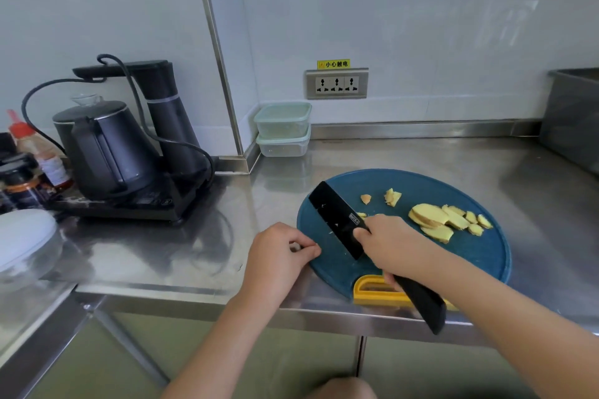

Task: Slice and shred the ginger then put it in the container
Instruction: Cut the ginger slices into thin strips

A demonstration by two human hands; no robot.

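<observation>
Head view. Right hand (pixel 389 243) wrapped round black knife (pixel 338 220) where blade meets handle; blade lies over left part of round blue cutting board (pixel 479 256), handle end juts past near counter (pixel 421 152) edge.
Left hand (pixel 278 256) at board's left rim, fingers curled, thumb and forefinger tips together; cannot tell whether they pinch anything.
Ginger slices (pixel 434 219) heaped on right part of board, few small bits farther back.
Two stacked containers (pixel 283 129) at far wall, well apart from board.
Kettle (pixel 107 152) far left.
</observation>
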